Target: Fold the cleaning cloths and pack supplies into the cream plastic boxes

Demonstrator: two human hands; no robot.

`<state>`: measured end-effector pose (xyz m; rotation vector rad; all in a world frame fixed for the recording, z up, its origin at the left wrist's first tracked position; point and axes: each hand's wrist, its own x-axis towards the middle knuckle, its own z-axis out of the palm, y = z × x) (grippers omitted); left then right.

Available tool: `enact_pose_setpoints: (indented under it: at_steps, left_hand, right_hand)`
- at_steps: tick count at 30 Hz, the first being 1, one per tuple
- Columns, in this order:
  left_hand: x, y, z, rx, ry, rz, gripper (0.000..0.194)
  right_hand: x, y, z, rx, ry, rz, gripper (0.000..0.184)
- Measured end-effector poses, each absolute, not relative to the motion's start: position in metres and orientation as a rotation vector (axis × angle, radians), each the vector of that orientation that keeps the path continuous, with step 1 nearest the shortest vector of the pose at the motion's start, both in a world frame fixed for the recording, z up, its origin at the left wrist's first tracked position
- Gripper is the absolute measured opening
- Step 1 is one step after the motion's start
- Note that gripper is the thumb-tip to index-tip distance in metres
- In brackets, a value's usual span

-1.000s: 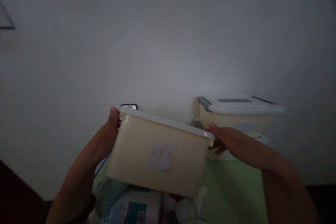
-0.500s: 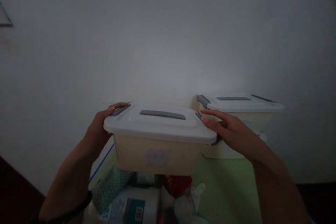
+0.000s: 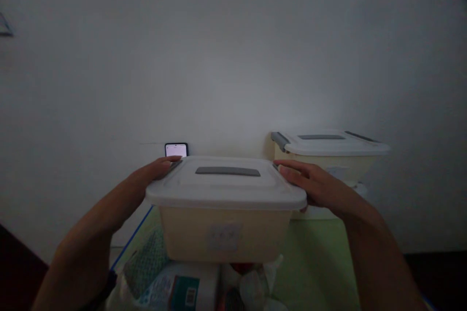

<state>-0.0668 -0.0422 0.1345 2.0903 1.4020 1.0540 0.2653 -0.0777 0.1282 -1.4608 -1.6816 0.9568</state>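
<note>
A cream storage box [image 3: 182,233] with a white lid [image 3: 226,189] is held between my two hands, in front of the wall. My left hand [image 3: 156,170] grips its left end, fingers over the grey latch. On the right end, my right hand [image 3: 310,180] is closed over the other latch and the lid's edge. A pale label [image 3: 224,237] is stuck to the box's front. The box hides part of the things below it, among them a white package with a teal label [image 3: 185,293] and a green patterned cloth [image 3: 148,262].
Behind my right hand, a second lidded box [image 3: 335,148] is stacked on another at the back right. A lit phone [image 3: 176,149] leans against the wall. The green tabletop [image 3: 317,262] has a blue edge at left. Small white items [image 3: 253,289] lie near the package.
The box has come lower and looks more level, covering more of the red item and other things beneath it. The phone now shows behind it. Both hands keep their hold.
</note>
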Motion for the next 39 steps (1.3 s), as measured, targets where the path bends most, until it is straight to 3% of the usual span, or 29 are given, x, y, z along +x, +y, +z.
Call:
enact_pose_setpoints:
  at_steps: [7,10,19,26,34,39]
  left_hand:
    - [-0.071,-0.059,0.151,2.170,1.478,1.170,0.046]
    - [-0.057,-0.068,0.158,1.965,1.555,1.094,0.050]
    - [-0.015,-0.087,0.152,2.167,1.300,0.739,0.048]
    - [0.018,-0.079,0.133,2.177,1.162,0.634,0.048]
    - [-0.004,-0.071,0.147,2.049,1.414,0.871,0.057]
    - [-0.040,-0.055,0.145,1.851,1.529,1.083,0.052]
  right_hand:
    - [0.264,-0.088,0.134,-1.423,-1.569,1.089,0.046]
    - [0.267,-0.095,0.135,-1.499,-1.558,1.056,0.044]
    - [0.309,-0.149,0.138,-1.775,-1.548,0.910,0.039]
    - [0.340,-0.166,0.128,-1.707,-1.451,0.887,0.042]
    - [0.318,-0.157,0.113,-1.430,-1.440,0.958,0.048]
    - [0.277,-0.130,0.115,-1.355,-1.543,0.941,0.049]
